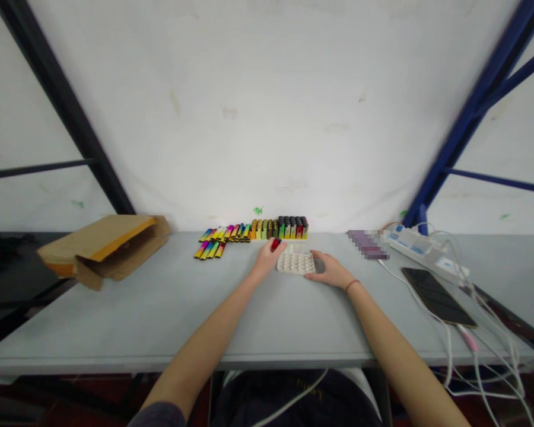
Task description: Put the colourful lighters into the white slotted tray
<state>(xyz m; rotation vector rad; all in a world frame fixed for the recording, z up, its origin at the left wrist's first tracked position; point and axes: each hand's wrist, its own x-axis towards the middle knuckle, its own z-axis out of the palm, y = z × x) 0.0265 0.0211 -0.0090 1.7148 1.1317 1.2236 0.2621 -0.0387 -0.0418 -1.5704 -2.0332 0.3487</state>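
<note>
My left hand is closed around a small red lighter, just at the far left corner of a white plastic tray with rows of round cells. At the tray's right side, my right hand grips the edge between thumb and fingers; a red band circles that wrist. Behind the tray stand upright lighters with black tops, packed in a block. To their left is another upright group with yellowish tops. Farther left, several shiny multicoloured lighters lie flat in two rows.
An opened brown cardboard box lies at the table's left. On the right are a pixelated purple object, a white power strip, a dark phone and tangled white cables. The wall closes off the back.
</note>
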